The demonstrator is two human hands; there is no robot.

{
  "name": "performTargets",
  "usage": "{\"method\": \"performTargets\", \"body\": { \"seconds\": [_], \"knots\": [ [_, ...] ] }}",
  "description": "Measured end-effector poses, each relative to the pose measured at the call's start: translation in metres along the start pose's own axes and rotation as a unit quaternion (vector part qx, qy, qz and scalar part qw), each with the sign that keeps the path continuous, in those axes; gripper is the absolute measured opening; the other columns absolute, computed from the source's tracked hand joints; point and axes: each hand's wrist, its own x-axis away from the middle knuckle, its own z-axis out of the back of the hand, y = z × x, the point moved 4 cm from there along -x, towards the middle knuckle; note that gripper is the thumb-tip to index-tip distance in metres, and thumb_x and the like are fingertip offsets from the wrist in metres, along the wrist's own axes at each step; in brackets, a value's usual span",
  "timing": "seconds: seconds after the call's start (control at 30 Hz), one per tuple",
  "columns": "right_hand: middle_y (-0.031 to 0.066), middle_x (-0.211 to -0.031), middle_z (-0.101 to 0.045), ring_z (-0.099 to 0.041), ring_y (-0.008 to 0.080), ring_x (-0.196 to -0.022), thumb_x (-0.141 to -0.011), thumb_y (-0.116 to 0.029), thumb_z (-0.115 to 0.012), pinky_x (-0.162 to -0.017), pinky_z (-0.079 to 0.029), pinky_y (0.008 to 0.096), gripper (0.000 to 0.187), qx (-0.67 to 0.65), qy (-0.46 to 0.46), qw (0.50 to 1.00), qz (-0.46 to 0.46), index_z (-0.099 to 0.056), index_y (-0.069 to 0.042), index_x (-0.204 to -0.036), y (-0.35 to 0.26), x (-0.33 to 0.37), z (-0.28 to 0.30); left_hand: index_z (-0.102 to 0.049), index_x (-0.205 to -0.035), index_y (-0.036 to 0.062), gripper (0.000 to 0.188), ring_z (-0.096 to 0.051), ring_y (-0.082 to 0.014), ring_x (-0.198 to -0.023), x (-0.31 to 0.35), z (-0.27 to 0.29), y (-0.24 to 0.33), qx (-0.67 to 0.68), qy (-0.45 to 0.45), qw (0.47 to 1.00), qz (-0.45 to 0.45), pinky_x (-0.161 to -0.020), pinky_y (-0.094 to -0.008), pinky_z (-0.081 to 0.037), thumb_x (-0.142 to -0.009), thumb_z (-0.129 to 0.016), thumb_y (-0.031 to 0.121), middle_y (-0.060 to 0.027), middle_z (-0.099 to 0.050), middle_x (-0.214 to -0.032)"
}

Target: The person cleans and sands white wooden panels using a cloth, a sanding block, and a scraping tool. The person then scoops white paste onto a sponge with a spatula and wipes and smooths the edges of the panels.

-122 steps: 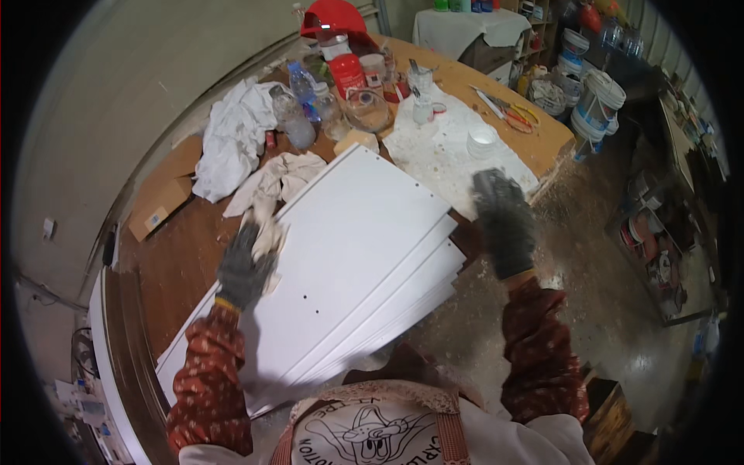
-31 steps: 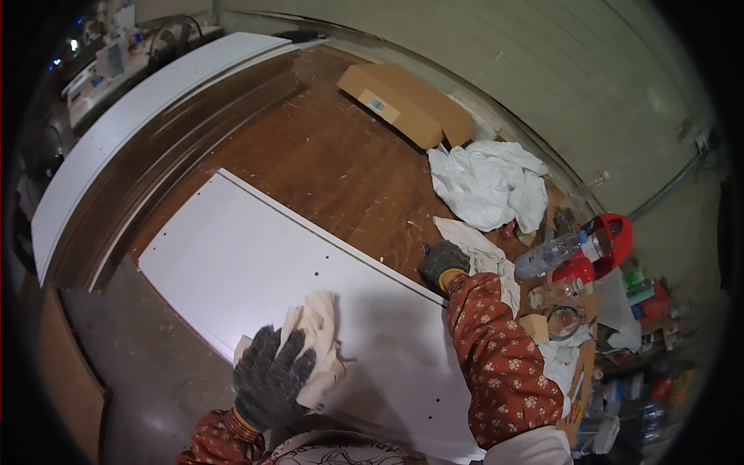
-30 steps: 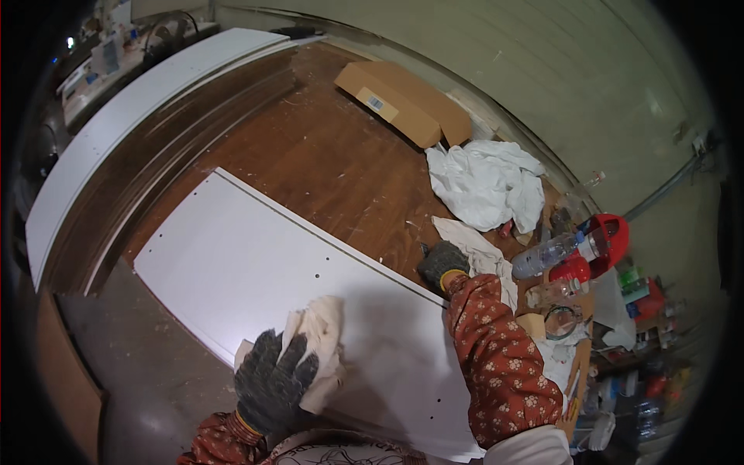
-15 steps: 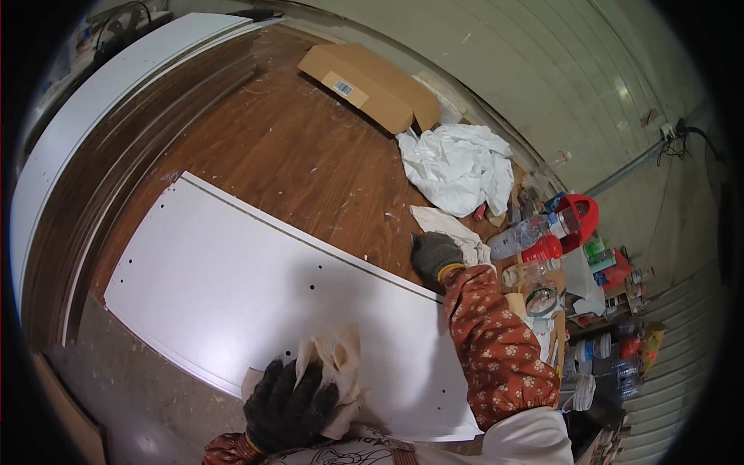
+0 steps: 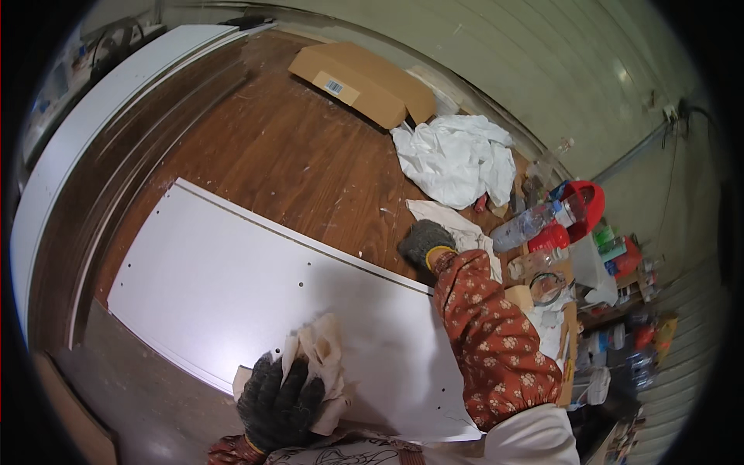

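One beige cloth [image 5: 324, 349] lies on one white board [image 5: 217, 279], under the left hand [image 5: 280, 403], fingers slightly spread over it. Right hand [image 5: 426, 242] sits just past the board's far edge; cannot tell its grip. One cardboard box [image 5: 380, 81] beyond.

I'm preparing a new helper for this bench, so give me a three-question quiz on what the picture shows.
1. Which hand lies on the beige cloth that is on the white panel?
2. True or false: the cardboard box is on the brown tabletop, apart from the panel.
3. Fill in: the right hand wears a dark gray ____.

Key:
1. The left hand.
2. True.
3. Glove.
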Motion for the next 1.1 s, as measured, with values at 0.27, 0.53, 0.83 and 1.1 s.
{"method": "performTargets", "body": {
  "seconds": [0.27, 0.53, 0.83, 1.1],
  "knots": [
    [0.0233, -0.096, -0.067, -0.065, 0.0381, -0.094, -0.078, -0.032, -0.059, -0.081, -0.052, 0.0449, 0.034, -0.056, 0.08, 0.995, -0.021, -0.071, -0.003, -0.091, 0.022, -0.026, -0.036, -0.05, -0.129, 0.0087, 0.053, -0.049, -0.0396, -0.121, 0.007, 0.001, -0.002, -0.004, 0.074, 0.997, -0.007, -0.099, -0.0542, -0.042, -0.086, -0.064, 0.035, -0.0147, -0.052, -0.134],
    [0.0231, -0.094, -0.068, -0.066, 0.0369, -0.091, -0.08, -0.033, -0.057, -0.079, -0.053, 0.0445, 0.034, 0.024, 0.081, 0.996, -0.036, -0.072, -0.004, -0.087, 0.034, -0.055, -0.043, -0.054, -0.124, 0.0087, 0.045, -0.051, -0.0392, -0.118, -0.008, 0.002, 0.004, 0.016, 0.073, 0.997, 0.005, -0.096, -0.0532, -0.043, -0.086, -0.062, 0.032, -0.0148, -0.055, -0.131],
    [0.0237, -0.098, -0.067, -0.065, 0.0377, -0.095, -0.077, -0.028, -0.057, -0.081, -0.052, 0.0439, 0.032, 0.057, 0.052, 0.995, 0.063, -0.071, -0.004, -0.092, 0.008, -0.035, -0.045, -0.054, -0.122, 0.0058, 0.045, -0.057, -0.0373, -0.111, -0.001, 0.009, -0.001, -0.002, 0.115, 0.993, -0.011, -0.094, -0.0503, -0.047, -0.087, -0.062, 0.033, -0.0163, -0.059, -0.124],
    [0.0166, -0.102, -0.063, -0.059, 0.0345, -0.094, -0.092, -0.019, -0.047, -0.085, -0.047, 0.042, 0.026, -0.405, 0.187, 0.887, 0.121, -0.06, -0.004, -0.109, 0.107, 0.04, 0.002, -0.054, -0.122, 0.0083, 0.047, -0.05, -0.042, -0.119, 0.015, -0.016, -0.007, -0.031, 0.013, 0.999, -0.004, -0.097, -0.0562, -0.041, -0.084, -0.062, 0.036, -0.0174, -0.056, -0.127]
  ]
}}
